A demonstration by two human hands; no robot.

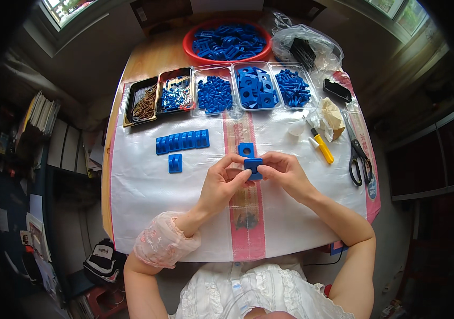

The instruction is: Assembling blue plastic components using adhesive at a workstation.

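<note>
My left hand (223,179) and my right hand (285,175) meet over the middle of the table. Both are closed, thumbs and fingers pinching one small blue plastic part (253,162) between them; fingers cover some of it. Just beyond it lies a flat blue plate with a round hole (245,149). To the left stands a row of several ridged blue pieces (182,141). One similar single blue piece (175,164) sits nearer to me, apart from that row.
Across the back stand trays of brown screws (145,104), small shiny nuts (176,97), blue bits (214,94), holed blue plates (256,87) and blue pegs (293,89). Behind is a red basin (188,49). At right lie a yellow-handled screwdriver (323,149), scissors (360,159) and crumpled paper (331,120).
</note>
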